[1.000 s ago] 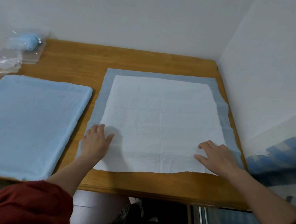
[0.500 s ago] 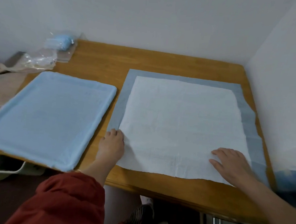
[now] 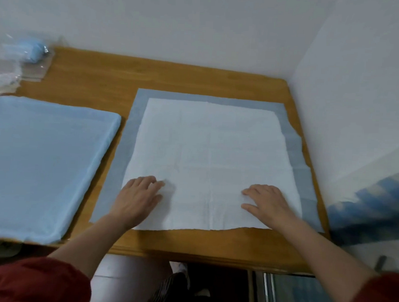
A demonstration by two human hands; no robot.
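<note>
Spread flat on the brown wooden table [image 3: 93,80], just right of a light-blue rectangular fabric cushion [image 3: 43,165]: white square padded sheet with grey-blue border [image 3: 207,151]. Pressing its near part: left hand [image 3: 137,198] and right hand [image 3: 267,204], fingers straight, gripping nothing.

This looks like a plain domestic room: a varnished wooden table [image 3: 93,83] stands pushed into the corner of bare white walls [image 3: 177,22]. Crumpled clear plastic bags [image 3: 3,73] lie at the tabletop's far left corner; blue-and-white patterned fabric [image 3: 364,212] shows beside its right edge.
</note>
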